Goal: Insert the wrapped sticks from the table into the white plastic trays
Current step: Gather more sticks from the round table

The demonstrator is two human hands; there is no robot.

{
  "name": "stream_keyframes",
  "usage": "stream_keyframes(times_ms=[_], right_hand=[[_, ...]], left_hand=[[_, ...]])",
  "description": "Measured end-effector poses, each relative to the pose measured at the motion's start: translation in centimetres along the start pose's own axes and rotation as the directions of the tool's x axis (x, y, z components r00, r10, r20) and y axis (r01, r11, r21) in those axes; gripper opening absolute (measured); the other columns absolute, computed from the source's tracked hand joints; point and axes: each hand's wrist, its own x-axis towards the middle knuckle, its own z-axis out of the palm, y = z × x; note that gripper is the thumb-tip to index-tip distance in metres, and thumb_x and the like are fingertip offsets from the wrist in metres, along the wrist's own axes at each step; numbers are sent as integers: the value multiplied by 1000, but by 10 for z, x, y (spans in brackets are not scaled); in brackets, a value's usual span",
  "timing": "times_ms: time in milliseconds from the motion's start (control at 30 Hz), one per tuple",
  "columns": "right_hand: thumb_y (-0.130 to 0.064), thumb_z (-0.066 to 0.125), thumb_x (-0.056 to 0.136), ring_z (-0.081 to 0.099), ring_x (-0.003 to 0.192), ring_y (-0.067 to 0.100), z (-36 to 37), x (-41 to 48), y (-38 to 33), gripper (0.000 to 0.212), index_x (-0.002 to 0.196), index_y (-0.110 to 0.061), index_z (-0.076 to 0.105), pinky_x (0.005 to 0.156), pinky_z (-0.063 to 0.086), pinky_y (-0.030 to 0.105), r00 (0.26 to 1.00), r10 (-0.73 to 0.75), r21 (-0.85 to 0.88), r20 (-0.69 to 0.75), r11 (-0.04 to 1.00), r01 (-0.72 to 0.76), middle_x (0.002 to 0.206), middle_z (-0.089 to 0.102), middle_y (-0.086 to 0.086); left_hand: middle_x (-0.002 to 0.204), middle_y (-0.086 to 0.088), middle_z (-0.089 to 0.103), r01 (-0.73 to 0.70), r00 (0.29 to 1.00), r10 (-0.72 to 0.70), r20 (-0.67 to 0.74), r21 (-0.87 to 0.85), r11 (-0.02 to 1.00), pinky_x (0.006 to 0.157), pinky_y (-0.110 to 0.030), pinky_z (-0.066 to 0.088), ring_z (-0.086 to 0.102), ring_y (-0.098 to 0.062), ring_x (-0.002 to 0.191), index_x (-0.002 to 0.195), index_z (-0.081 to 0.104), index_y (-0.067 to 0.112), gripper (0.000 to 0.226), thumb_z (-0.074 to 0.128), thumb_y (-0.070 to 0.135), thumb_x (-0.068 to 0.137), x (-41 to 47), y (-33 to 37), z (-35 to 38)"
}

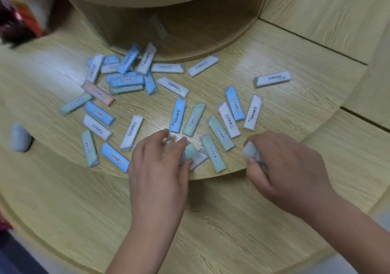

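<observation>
Several wrapped sticks in blue, green, white and one pink point(99, 93) lie scattered on the curved wooden shelf point(274, 109), with a loose heap point(124, 77) at the back left. My left hand point(160, 164) is at the shelf's front edge, its fingers curled round a green wrapped stick point(193, 154) with clear plastic at its end. My right hand point(280, 168) is to the right, fingers curled round a small white piece point(251, 150); what that piece is cannot be told. The frame is blurred.
A round wooden drum unit point(168, 20) rises behind the heap. A lower wooden tier point(84, 210) runs below the shelf edge. A grey rounded object point(19, 136) sits at the far left. Wooden panels point(327, 20) fill the right side.
</observation>
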Motion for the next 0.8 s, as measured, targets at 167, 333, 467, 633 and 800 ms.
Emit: stream_keyframes(times_ms=[167, 333, 467, 633, 800], right_hand=[[-32, 41, 94, 40, 74, 20, 12, 57, 3, 25, 100, -14, 57, 64, 35, 37, 1000, -11, -47, -11, 999, 10, 84, 46, 0], [-40, 44, 93, 45, 89, 25, 39, 75, -9, 42, 121, -13, 60, 75, 39, 37, 995, 60, -60, -75, 996, -64, 104, 53, 7], [-61, 44, 90, 40, 124, 28, 48, 80, -3, 61, 132, -18, 54, 98, 35, 44, 990, 68, -58, -125, 995, -76, 134, 47, 6], [-87, 30, 77, 5, 151, 33, 50, 81, 3, 98, 151, -24, 30, 119, 13, 57, 997, 74, -20, 32, 997, -73, 160, 21, 8], [-83, 41, 75, 11, 150, 31, 47, 89, 5, 96, 151, -24, 33, 119, 14, 56, 996, -5, -13, 92, 1000, 6, 159, 24, 8]], left_hand=[[137, -10, 56, 23, 998, -22, 62, -9, 1000, 97, -50, 43, 48, -35, 125, 124, 69, 22, 41, 72, 30, 84, 6, 2, 18], [144, -15, 43, 33, 999, -33, -26, 1, 999, 107, -52, 37, 38, -36, 135, 138, 50, 12, 58, 51, 50, 95, 2, -1, 35], [161, -20, 20, -51, 999, 49, 13, 147, 988, 118, -60, 12, 7, -40, 151, 151, 36, 16, 91, 38, 77, 84, 6, -9, 45], [164, -18, 15, -31, 997, 16, 73, 213, 977, 116, -67, 10, 1, -39, 152, 156, 27, 22, 106, 32, 91, 75, 21, -19, 48], [161, -15, 26, -52, 994, 31, 100, 217, 975, 117, -62, 15, 13, -39, 150, 154, 32, 28, 99, 26, 90, 78, 34, -20, 45]])
